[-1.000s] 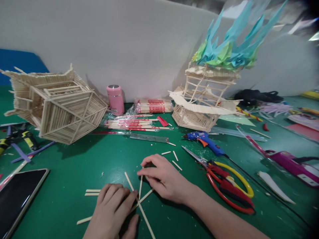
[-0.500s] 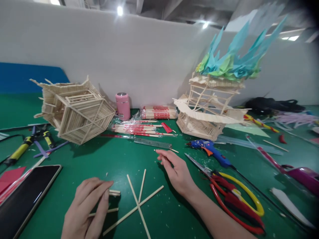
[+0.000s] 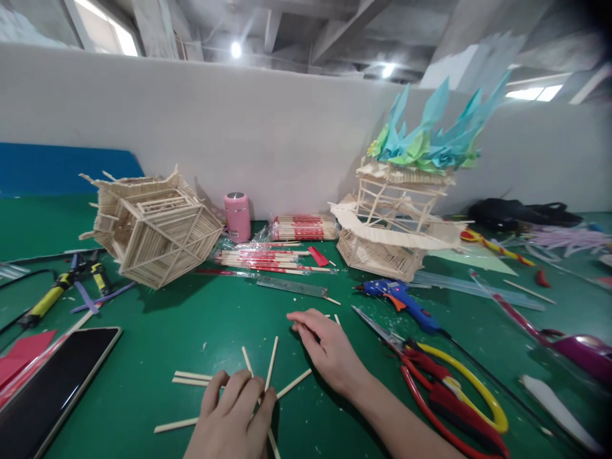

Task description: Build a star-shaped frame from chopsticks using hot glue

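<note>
My left hand is over the crossing of several thin wooden sticks on the green table, fingers curled down around them, its fingertips partly hidden. One stick points up and away from it, another slants to the right. On its left side, two sticks lying close together and a single stick run under the hand. My right hand hovers or rests to the right, thumb and fingers pressed together. Short stick ends show just behind it; whether it holds them is unclear.
Behind stand two stick models, a pink bottle and stick packs. A blue glue gun, scissors and red-handled pliers lie right. A phone and yellow-handled pliers lie left.
My left hand has moved right onto the crossed sticks, uncovering the sticks on its left. My right hand sits slightly lower and further left. The camera view has tilted up.
</note>
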